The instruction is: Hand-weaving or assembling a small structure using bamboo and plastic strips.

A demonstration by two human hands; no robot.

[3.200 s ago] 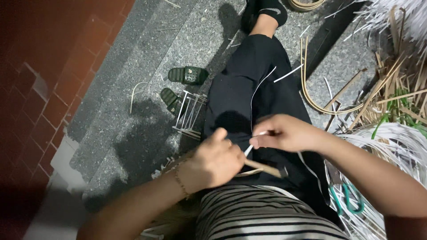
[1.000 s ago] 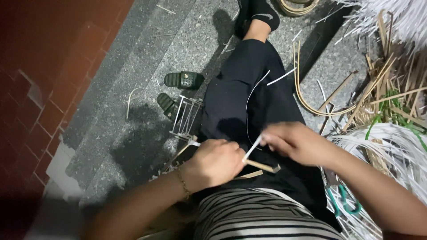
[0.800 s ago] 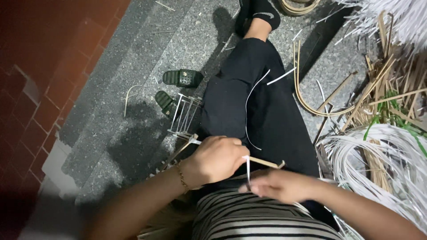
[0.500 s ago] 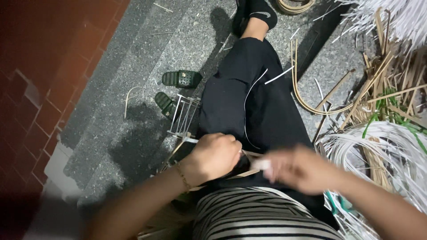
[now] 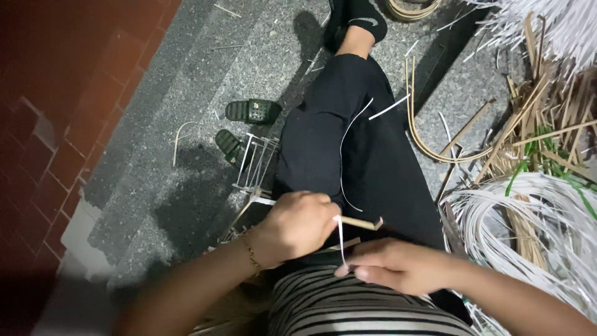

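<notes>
1. While brick paving and grey granite are filling the far left, a pair of dark green sandals (image 5: pixel 245 121) is lying on the stone, well apart from the hands.
2. Just right of the sandals, a small white-strip frame (image 5: pixel 255 168) is standing beside the person's black-trousered leg (image 5: pixel 348 143), near the left wrist.
3. The left hand (image 5: pixel 297 225) is curling closed into a fist around one end of a tan stick (image 5: pixel 360 222); a thin bracelet is sitting on that wrist.
4. The stick is poking out of the fist to the right, its long axis running roughly left to right across the lap, its free end bent slightly upward.
5. A thin white strip (image 5: pixel 341 239) is dropping from the stick near the fist, running almost straight down to the right hand.
6. The right hand (image 5: pixel 392 267) is lying below and right of the stick, fingers (image 5: pixel 354 271) pinching the strip's lower end; otherwise it is mostly closed. So the strip is lying directly between both hands, with the left nearer the stick.
7. Further right, bundles of white strips (image 5: pixel 528 230) and tan cane (image 5: pixel 547 118) are piling on the floor, apart from both hands.
</notes>
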